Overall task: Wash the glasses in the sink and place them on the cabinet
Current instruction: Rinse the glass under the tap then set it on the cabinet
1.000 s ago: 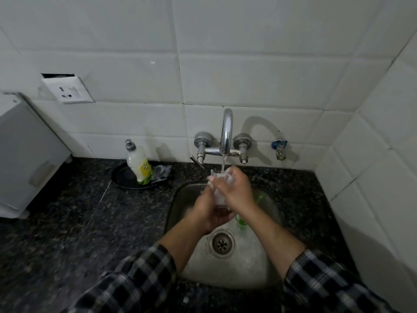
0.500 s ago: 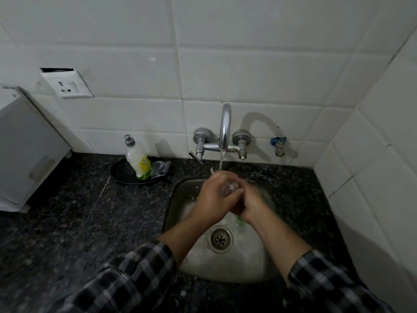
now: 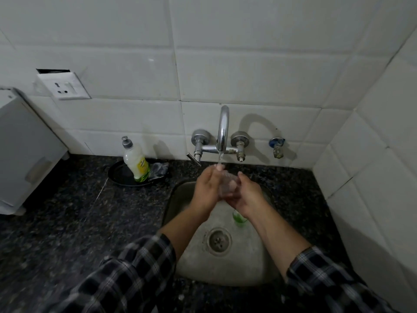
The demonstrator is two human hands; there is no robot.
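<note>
A clear glass (image 3: 228, 185) is held between both hands over the steel sink (image 3: 178, 199), just under the running tap (image 3: 222, 132). My left hand (image 3: 206, 189) wraps its left side with the fingertips in the water stream. My right hand (image 3: 247, 195) cups it from the right and below. The glass is mostly hidden by my fingers. A green-tinted glass (image 3: 239, 219) stands in the sink basin beneath my right wrist, partly hidden.
A dish soap bottle (image 3: 136, 160) stands on a black plate (image 3: 117, 175) with a crumpled wrapper, left of the tap. A white cabinet (image 3: 24, 152) sits at the far left on the dark granite counter (image 3: 67, 222). The drain (image 3: 217, 241) lies mid-basin. Tiled walls close the back and right.
Both hands have turned the glass under the stream. My left hand shifted from below the glass up to its left side, and the right hand dropped lower.
</note>
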